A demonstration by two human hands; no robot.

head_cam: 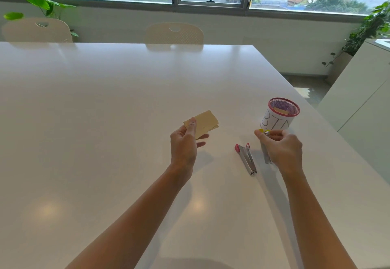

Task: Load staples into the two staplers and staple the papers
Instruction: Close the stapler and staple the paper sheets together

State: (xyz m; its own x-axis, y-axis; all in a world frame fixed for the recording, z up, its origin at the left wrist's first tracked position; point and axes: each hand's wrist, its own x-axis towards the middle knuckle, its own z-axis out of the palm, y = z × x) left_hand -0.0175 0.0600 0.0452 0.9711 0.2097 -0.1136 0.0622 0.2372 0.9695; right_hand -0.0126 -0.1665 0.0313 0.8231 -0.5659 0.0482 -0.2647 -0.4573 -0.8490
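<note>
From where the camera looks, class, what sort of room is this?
Probably an office meeting room: a large white table, perforated chairs along it, and a mesh pen holder beside a stapler.

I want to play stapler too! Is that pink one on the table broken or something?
Not broken, as far as shows. The pink stapler lies on the table swung open flat, probably for loading. The right hand grips the yellow stapler; the left hand holds the papers.
</note>
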